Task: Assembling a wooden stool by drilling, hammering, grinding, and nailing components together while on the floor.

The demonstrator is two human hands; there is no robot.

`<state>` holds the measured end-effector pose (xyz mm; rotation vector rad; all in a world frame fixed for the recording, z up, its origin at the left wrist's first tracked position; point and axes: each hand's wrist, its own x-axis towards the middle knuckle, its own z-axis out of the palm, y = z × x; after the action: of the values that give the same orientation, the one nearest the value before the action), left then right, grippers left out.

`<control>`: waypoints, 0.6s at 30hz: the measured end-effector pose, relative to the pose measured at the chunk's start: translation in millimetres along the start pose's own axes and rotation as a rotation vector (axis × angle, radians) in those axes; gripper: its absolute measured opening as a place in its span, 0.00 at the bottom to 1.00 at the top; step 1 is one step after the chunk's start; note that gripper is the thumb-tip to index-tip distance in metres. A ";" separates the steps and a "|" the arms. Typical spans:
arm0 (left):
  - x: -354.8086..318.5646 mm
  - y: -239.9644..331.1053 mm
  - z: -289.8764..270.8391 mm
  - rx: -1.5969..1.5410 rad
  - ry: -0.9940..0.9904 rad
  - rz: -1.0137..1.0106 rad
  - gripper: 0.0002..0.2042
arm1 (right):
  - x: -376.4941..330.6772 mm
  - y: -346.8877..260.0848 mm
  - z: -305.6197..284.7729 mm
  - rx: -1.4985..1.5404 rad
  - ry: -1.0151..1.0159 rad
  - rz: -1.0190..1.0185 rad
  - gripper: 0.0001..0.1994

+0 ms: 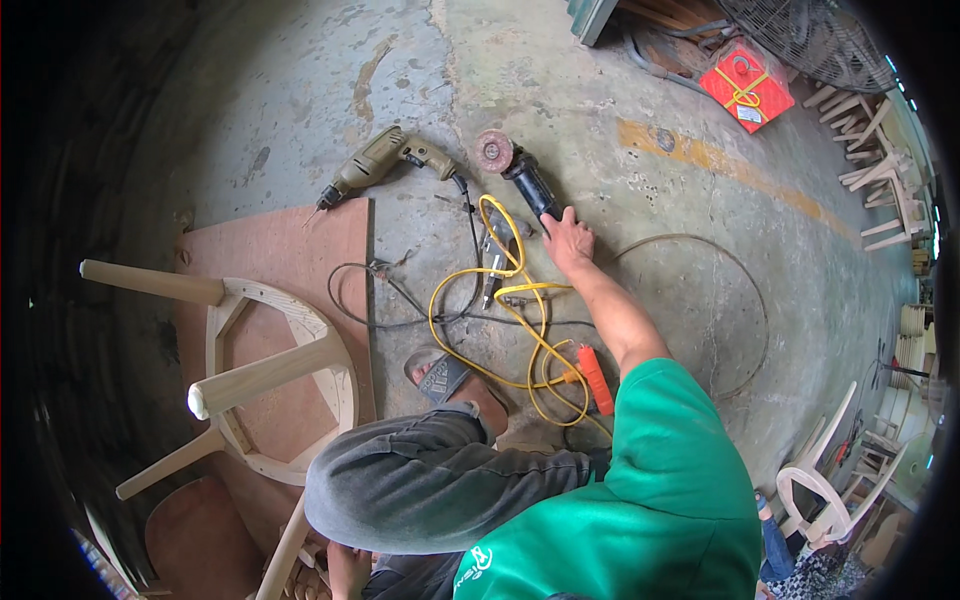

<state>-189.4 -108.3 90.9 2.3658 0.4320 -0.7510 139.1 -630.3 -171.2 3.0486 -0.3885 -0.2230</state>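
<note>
From the head view I see my right hand (567,240) stretched out to the upper middle of the frame, fingers closed around the rear end of a black angle grinder with a reddish round sanding disc (520,170), which lies on the grey concrete floor (640,290). The disc end points to the upper left, away from my hand. My left hand (347,570) sits at the bottom edge of the frame, below my grey-trousered knee; I cannot tell whether it is gripping, though it touches a pale wooden leg (285,550) there.

Just left of the grinder lies an olive-green electric drill with a bit (375,165), its tip on the edge of a brown plywood sheet (300,250). A yellow coiled power cord (510,320) loops between the grinder and my sandalled foot (445,378), ending near an orange plug (597,380). On the plywood at the left lies an unfinished round wooden stool frame with pale legs (265,375), tipped on its side. A red box tied with yellow strap (745,85) sits in the upper right.
</note>
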 end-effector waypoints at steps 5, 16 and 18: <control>0.1 -10.9 3.4 -0.069 -0.002 -0.012 0.14 | 1.1 -2.5 2.6 -0.030 0.029 -0.009 0.16; -2.4 -7.5 3.5 -0.031 -0.006 -0.025 0.15 | 1.0 -0.5 8.4 -0.056 0.032 0.003 0.16; -0.3 -19.1 3.3 -0.019 -0.016 0.026 0.15 | 0.9 -3.5 7.5 -0.060 0.027 0.000 0.16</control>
<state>-199.8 -95.9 80.2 2.3417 0.3995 -0.7510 139.8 -627.5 -178.9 2.9891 -0.3725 -0.1892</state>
